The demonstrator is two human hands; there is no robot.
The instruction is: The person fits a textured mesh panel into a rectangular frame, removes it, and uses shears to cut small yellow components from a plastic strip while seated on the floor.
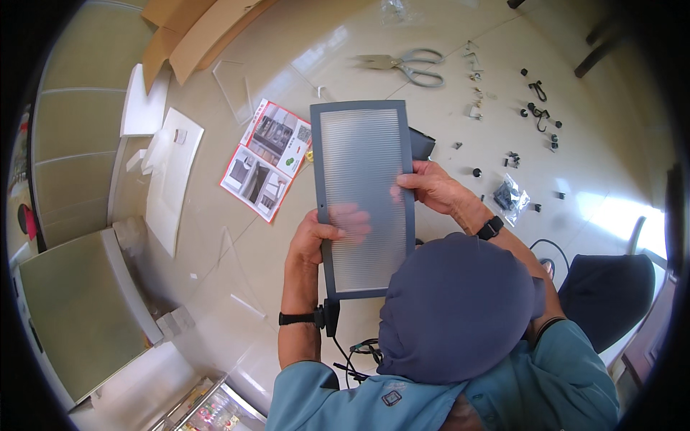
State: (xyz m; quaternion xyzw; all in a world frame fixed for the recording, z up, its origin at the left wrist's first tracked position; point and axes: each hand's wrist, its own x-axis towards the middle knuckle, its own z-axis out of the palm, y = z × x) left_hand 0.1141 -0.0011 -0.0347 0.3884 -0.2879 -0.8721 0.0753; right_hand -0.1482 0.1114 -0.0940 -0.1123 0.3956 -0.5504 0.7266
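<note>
A dark grey framed panel (366,158) with a ribbed, see-through middle is held up in front of me, its long sides running away from me. My left hand (310,235) grips its left edge, thumb on the near face and fingers showing blurred through the ribbed sheet. Higher up on the right edge, my right hand (433,185) is closed round the frame, with its thumb on the face. Part of a black piece (422,144) sticks out from behind the panel's right side; the rest is hidden.
A printed leaflet (266,159) lies on the tiled floor to the left, beside white foam sheets (172,179). Grey-handled scissors (406,65) lie beyond the panel. Small black hooks (539,115) and a clear bag of fittings (510,197) are at right. Cardboard (194,36) stands far left.
</note>
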